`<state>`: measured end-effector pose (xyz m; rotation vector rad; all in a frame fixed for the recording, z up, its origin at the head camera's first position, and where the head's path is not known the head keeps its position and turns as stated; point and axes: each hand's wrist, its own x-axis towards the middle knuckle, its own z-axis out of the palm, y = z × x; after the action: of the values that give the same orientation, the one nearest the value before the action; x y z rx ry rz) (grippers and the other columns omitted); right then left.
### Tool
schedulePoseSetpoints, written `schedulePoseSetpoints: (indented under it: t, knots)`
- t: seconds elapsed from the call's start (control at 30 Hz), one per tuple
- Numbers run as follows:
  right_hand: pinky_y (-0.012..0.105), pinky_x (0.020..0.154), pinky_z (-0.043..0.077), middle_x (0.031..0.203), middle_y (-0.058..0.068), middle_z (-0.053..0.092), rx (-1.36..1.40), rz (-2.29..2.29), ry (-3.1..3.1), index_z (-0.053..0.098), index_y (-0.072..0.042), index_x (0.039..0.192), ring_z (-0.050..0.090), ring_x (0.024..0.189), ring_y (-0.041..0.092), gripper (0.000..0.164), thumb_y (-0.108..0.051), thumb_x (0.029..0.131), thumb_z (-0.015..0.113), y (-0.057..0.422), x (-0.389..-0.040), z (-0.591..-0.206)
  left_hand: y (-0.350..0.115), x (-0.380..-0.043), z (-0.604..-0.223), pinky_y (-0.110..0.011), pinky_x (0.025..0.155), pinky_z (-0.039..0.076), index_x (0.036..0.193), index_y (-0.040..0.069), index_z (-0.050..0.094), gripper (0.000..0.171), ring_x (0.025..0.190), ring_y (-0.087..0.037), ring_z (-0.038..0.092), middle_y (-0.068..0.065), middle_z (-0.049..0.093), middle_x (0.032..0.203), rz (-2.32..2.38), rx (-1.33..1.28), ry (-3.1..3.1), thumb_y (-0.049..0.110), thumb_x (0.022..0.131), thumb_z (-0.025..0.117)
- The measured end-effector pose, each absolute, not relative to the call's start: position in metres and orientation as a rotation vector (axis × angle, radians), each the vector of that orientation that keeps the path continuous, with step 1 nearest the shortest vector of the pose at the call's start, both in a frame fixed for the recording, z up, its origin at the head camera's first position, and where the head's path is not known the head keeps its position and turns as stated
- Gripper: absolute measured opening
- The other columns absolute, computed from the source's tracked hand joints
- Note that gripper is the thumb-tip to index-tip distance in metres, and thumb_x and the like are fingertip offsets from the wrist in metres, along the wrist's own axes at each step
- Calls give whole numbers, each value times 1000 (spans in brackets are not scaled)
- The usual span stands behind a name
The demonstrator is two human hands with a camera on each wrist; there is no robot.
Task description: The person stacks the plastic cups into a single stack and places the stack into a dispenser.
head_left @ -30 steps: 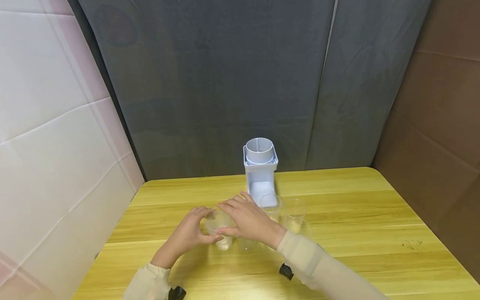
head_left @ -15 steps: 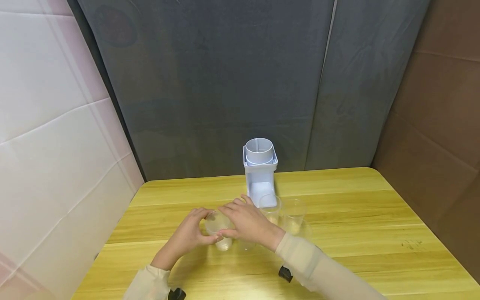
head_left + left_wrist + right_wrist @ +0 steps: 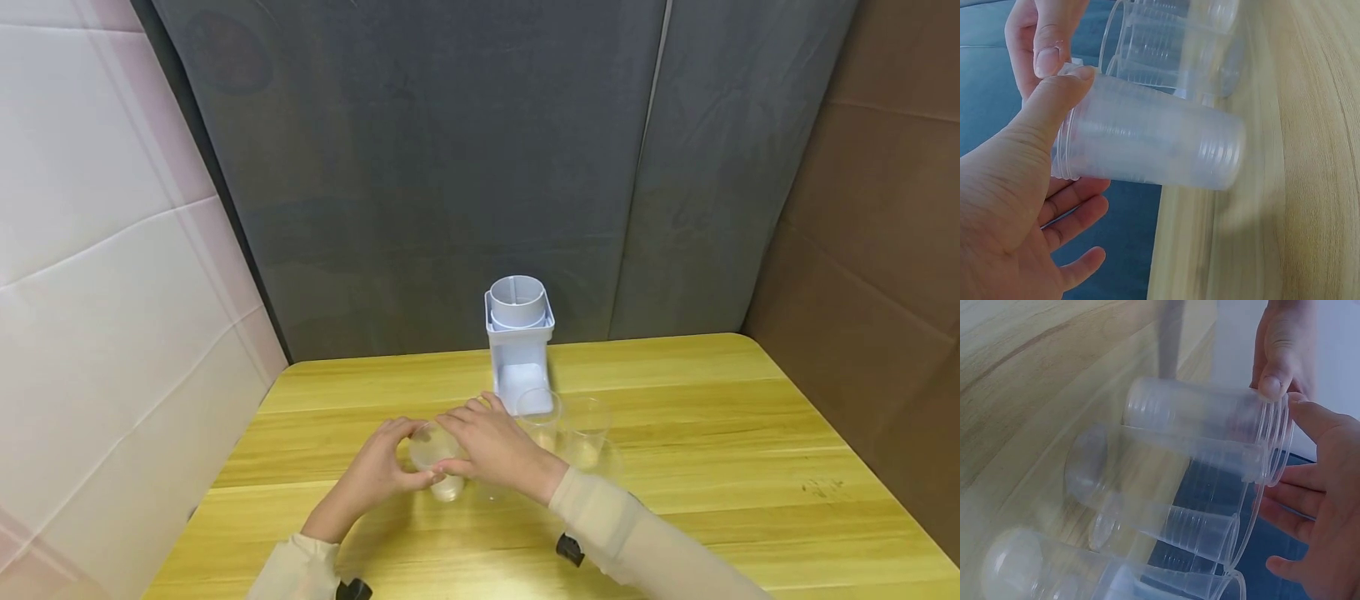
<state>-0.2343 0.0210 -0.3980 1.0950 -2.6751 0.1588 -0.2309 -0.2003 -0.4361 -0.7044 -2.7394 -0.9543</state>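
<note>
Several clear plastic cups, nested in an upright stack (image 3: 1154, 134), stand between my two hands at the front middle of the table. My left hand (image 3: 378, 467) grips the stack near its rims from the left, thumb on the near side. From the right, my right hand (image 3: 495, 446) holds the rims with thumb and fingers, as the right wrist view shows. Several rims lie close together at the top of the stack (image 3: 1191, 412). Whether its base touches the table is unclear. Right beside it stand other clear cups, one cup (image 3: 542, 429) behind my right hand and another cup (image 3: 587, 433) farther right.
Behind the cups, a pale plastic holder (image 3: 520, 333) with a round tube on top stands near the back edge of the wooden table (image 3: 712, 433). A dark grey panel (image 3: 420, 183) rises behind the table. Light and brown panels flank it.
My right hand has sunk very slightly at the rims of the stack. My left hand keeps its grip in nearly the same place, and the other cups stay put.
</note>
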Motion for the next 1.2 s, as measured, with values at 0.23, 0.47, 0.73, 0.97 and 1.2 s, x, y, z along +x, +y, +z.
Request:
schedulePoseSetpoints:
  t: [0.23, 0.47, 0.73, 0.97, 1.2]
  knots:
    - [53, 118, 32, 139, -1, 61, 1072, 194, -2671, 54, -16, 141, 56, 128, 17, 68, -62, 91, 57, 28, -233, -389, -198, -230, -435, -50, 94, 52, 125, 8, 62, 67, 110, -22, 58, -2, 67, 117, -932, -679, -2756, 41, 73, 86]
    - [52, 118, 30, 138, 0, 62, 1014, 287, -2660, 53, -14, 141, 55, 129, 19, 71, -61, 88, 61, 46, -233, -370, -199, -229, -433, -50, 92, 53, 125, 8, 62, 69, 109, -22, 59, -2, 67, 117, -945, -643, -2788, 44, 71, 87]
    - [54, 116, 31, 136, 2, 63, 952, 383, -2623, 55, -12, 139, 57, 125, 23, 70, -58, 87, 65, 77, -235, -361, -197, -230, -433, -47, 90, 53, 124, 10, 64, 68, 106, -19, 58, 0, 68, 113, -959, -634, -2785, 44, 70, 88]
    - [53, 116, 32, 135, 4, 64, 883, 477, -2588, 58, -10, 136, 58, 125, 25, 69, -53, 84, 71, 103, -231, -359, -196, -229, -432, -43, 90, 53, 123, 11, 64, 68, 105, -18, 57, 1, 67, 115, -941, -592, -2809, 45, 69, 88]
    - [55, 115, 31, 135, 8, 64, 809, 522, -2616, 59, -8, 136, 58, 123, 29, 68, -52, 85, 71, 124, -229, -363, -195, -228, -431, -42, 90, 53, 124, 11, 64, 68, 106, -19, 58, -1, 67, 116, -939, -572, -2817, 44, 69, 88]
